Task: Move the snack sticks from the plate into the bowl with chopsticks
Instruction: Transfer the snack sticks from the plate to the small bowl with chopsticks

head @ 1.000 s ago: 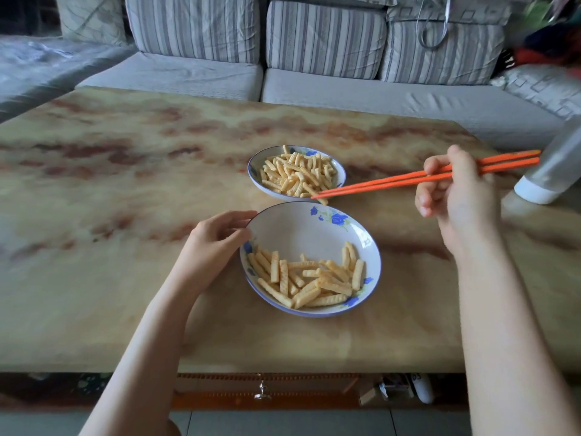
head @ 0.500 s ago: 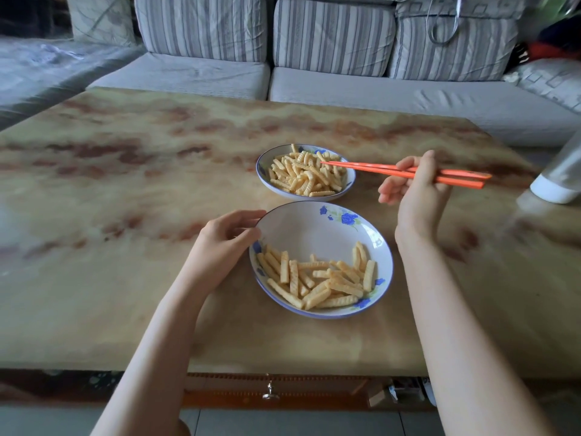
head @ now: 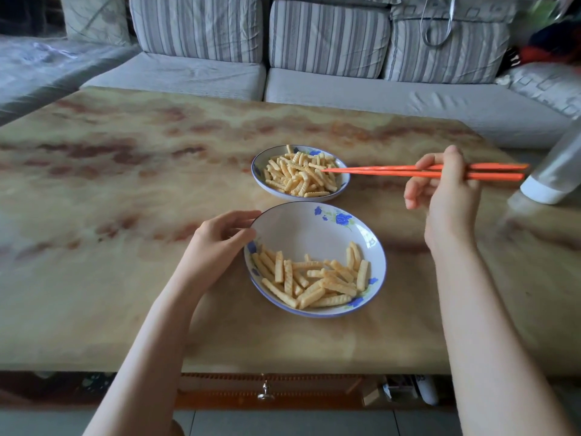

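Observation:
A wide white plate (head: 301, 228) with blue flowers lies near me, snack sticks (head: 314, 280) heaped in its near half. Behind it stands a smaller blue-rimmed bowl (head: 256, 171) piled with more snack sticks (head: 298, 176). My right hand (head: 446, 190) grips orange chopsticks (head: 377, 170), held level, their tips close together over the right part of the bowl's pile. Whether the tips pinch a stick I cannot tell. My left hand (head: 217, 243) holds the plate's left rim, thumb and fingers curled on its edge.
The marbled table (head: 125, 215) stretches far to the left. A pale bottle with a white base (head: 553, 177) stands at the right edge, close to the chopsticks' back ends. A striped sofa (head: 314, 89) runs behind the table.
The chopsticks went from slanting up to the right to level, and their tips moved from the bowl's near rim to over its pile. My left hand stayed on the plate's rim.

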